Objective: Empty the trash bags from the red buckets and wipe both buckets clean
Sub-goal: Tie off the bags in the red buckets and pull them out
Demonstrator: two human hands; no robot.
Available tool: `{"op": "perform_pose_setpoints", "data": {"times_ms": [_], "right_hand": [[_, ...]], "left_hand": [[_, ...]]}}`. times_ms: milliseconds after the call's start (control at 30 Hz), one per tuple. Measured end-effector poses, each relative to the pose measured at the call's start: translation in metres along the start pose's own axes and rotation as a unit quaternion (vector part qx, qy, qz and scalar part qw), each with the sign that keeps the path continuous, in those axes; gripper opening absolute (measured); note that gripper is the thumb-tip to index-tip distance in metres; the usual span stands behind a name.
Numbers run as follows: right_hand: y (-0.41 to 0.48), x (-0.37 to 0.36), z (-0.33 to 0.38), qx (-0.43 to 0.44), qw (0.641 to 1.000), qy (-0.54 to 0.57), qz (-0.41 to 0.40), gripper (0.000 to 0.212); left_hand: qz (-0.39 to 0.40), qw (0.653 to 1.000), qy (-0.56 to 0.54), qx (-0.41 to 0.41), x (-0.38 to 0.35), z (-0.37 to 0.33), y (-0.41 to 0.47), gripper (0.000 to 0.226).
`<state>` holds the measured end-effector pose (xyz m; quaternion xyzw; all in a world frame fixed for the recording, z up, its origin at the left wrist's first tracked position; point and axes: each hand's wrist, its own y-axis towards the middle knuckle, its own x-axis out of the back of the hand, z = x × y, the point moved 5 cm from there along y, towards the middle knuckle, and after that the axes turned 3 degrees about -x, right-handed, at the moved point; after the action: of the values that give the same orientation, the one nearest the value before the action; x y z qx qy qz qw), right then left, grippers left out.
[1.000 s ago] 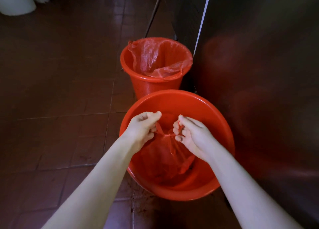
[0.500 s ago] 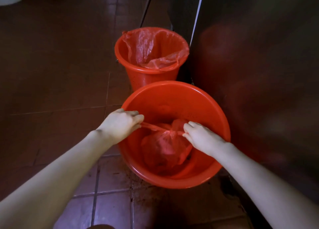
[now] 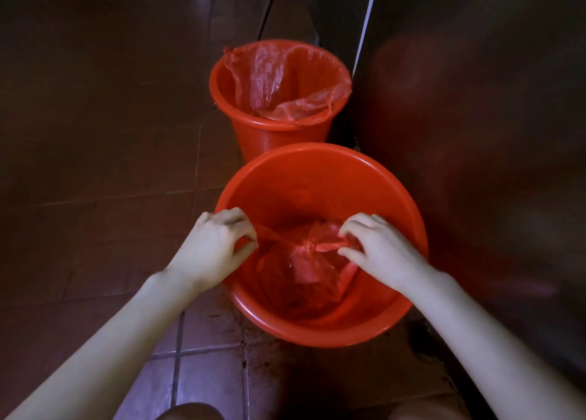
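A wide, round, glossy red plastic bucket (image 3: 320, 178) stands on a floor of dark reddish-brown glazed tiles (image 3: 101, 153), close against a dark, smooth, faintly reflective panel (image 3: 475, 134) on its right. Inside the bucket sits a thin, crinkled, translucent red plastic trash bag (image 3: 306, 269), gathered at its top into a small tight knot near the middle of the bucket.

Two twisted tails of the bag run out from the knot in a nearly level line across the bucket, left to right. The person's left hand (image 3: 215, 245) is curled at the bucket's left rim, fingers pinched closed on the longer tail, which stretches taut and slightly upward from the knot to that hand. The right hand (image 3: 377, 245) hovers over the right half of the bucket, just beside the knot, fingers bent and pinched on the shorter tail. The bag's bulging body hangs below and between the two hands, resting low in the bucket.

Behind it, touching or almost touching its far rim, stands a taller, narrower red plastic bucket (image 3: 279, 134) with a flared lip. It is lined with a second filmy red bag (image 3: 279, 80), open, its wrinkled edge draped loosely over the rim.

The grout and tiles at the near bucket's base look speckled with dark grime.
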<state>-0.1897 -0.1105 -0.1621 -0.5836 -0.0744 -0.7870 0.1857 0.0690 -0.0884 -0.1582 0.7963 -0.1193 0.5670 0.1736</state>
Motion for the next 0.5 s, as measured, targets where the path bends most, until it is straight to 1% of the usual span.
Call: {"op": "perform_pose_setpoints", "data": {"times_ms": [33,67,100,133,200,300,367,433,500], "right_hand": [[-0.011,0.007,-0.006,-0.009,0.999,-0.009,-0.050,0.034],[-0.025,0.014,-0.015,-0.039,0.994,-0.012,-0.106,0.041],[-0.038,0.019,-0.027,-0.089,0.984,-0.010,-0.153,0.046],[-0.051,0.023,-0.038,-0.147,0.972,-0.003,-0.181,0.049],[-0.065,0.021,-0.053,-0.230,0.956,0.022,-0.181,0.050],[-0.064,0.022,-0.055,-0.262,0.952,0.043,-0.154,0.046],[-0.057,0.027,-0.049,-0.253,0.956,0.030,-0.144,0.046],[-0.046,0.028,-0.040,-0.225,0.964,0.020,-0.138,0.048],[-0.030,0.024,-0.030,-0.203,0.970,0.028,-0.128,0.049]], "left_hand": [[-0.013,1.000,-0.011,0.005,0.000,0.000,-0.007,0.014],[-0.031,0.999,-0.023,0.013,0.000,0.002,-0.015,0.019],[-0.056,0.998,-0.035,0.022,0.000,0.004,-0.024,0.020],[-0.079,0.995,-0.048,0.027,0.001,0.004,-0.031,0.018],[-0.096,0.992,-0.079,0.023,-0.001,0.003,-0.045,0.024],[-0.067,0.993,-0.098,-0.006,-0.004,0.002,-0.059,0.034],[-0.031,0.995,-0.086,-0.036,-0.003,0.007,-0.070,0.042],[0.001,0.997,-0.055,-0.058,-0.001,0.017,-0.082,0.054],[0.010,0.998,-0.019,-0.060,0.005,0.029,-0.093,0.061]]}}
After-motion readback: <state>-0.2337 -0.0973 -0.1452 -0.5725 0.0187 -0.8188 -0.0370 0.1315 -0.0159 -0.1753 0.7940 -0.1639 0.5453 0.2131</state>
